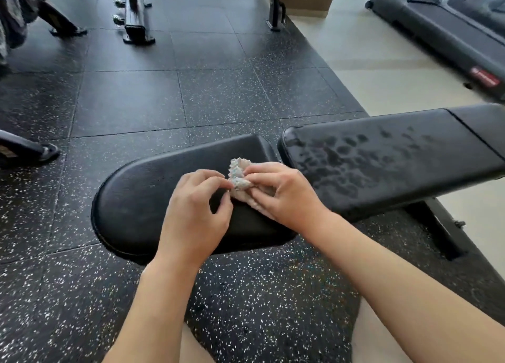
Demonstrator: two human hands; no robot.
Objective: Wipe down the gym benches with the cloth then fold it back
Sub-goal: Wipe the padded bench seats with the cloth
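Pinching cloth (238, 181) — both hands, bench seat (142, 198)

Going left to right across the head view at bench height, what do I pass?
Seat pad → left hand → cloth → right hand → back pad, streaked with damp-looking marks. Both hands pinch the cloth over the seat pad.

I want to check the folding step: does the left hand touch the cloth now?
Touching. In the head view the left hand has its fingertips pinching the edge of the cloth, with no gap; the right hand presses it too.
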